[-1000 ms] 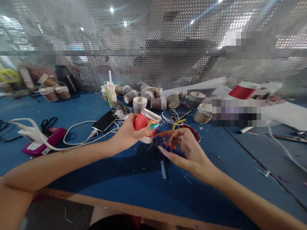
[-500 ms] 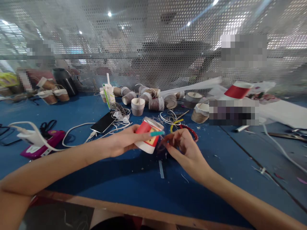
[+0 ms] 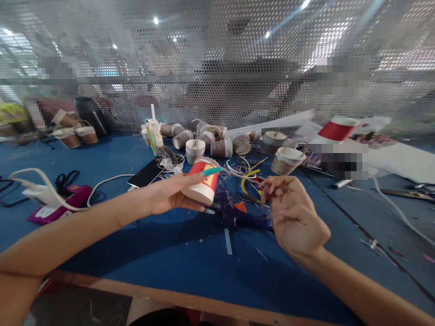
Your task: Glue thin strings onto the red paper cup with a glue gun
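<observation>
My left hand (image 3: 170,192) is closed around a red and white paper cup (image 3: 204,183), held tilted above the table with its white end toward me. A thin string (image 3: 239,174) runs from near the cup's far end toward my right hand (image 3: 295,217). The fingertips of my right hand are pinched together on that string, to the right of the cup. Beneath and between the hands lies a dark blue glue gun (image 3: 248,220) with an orange trigger. Behind it are a yellow-handled tool (image 3: 247,190) and a loose coil of white cord (image 3: 238,165).
String-wrapped cups (image 3: 220,147) lie in a cluster at the back, beside a drink carton (image 3: 155,136). A phone (image 3: 146,173) and a purple power strip (image 3: 57,208) with cables are on the left. Scissors (image 3: 404,193) lie far right. A perforated metal screen (image 3: 190,68) stands behind.
My right hand has moved right, away from the cup, drawing the string out and uncovering the glue gun. My left hand and the cup have shifted slightly left and up.
</observation>
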A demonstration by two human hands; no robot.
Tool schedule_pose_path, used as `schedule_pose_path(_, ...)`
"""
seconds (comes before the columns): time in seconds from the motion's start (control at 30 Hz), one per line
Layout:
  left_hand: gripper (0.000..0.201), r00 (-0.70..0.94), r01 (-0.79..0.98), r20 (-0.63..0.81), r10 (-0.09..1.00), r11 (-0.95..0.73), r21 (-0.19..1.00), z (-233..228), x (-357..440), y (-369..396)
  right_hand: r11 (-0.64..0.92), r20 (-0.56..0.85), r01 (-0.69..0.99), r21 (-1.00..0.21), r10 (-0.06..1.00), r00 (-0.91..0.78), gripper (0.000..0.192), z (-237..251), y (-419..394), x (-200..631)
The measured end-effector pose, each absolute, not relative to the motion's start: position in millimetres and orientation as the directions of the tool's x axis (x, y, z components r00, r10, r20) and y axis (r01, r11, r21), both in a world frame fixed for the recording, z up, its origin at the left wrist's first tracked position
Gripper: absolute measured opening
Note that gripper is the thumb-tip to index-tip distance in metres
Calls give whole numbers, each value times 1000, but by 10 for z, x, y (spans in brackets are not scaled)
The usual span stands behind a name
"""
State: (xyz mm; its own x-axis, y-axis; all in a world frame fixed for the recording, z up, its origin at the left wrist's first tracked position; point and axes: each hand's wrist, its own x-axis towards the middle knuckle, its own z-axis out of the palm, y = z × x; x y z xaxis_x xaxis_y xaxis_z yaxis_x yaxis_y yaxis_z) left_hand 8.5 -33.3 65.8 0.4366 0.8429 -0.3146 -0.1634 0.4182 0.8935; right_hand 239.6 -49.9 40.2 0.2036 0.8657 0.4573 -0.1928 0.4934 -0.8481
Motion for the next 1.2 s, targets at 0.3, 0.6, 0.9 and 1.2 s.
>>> schedule_pose_path(0.3,53,392,-88,-215,895,269,959,726,82,-339,592,534,-109,-799,781,324,22,354,-371,2449)
schedule_pose_path(0.6,74,320,-3,-194,927,205,979,660,215,-448,464,520,-256,-848,823,-230,37,453,-717,2413)
schedule_pose_path(0.9,78,300,188,-109,948,54,981,602,259,-546,81,236,-262,-962,734,-636,36,328,-732,2440)
schedule_pose_path(1.2,78,302,217,-34,953,-34,976,610,255,-558,86,259,-342,-936,826,-501,23,424,-707,2403)
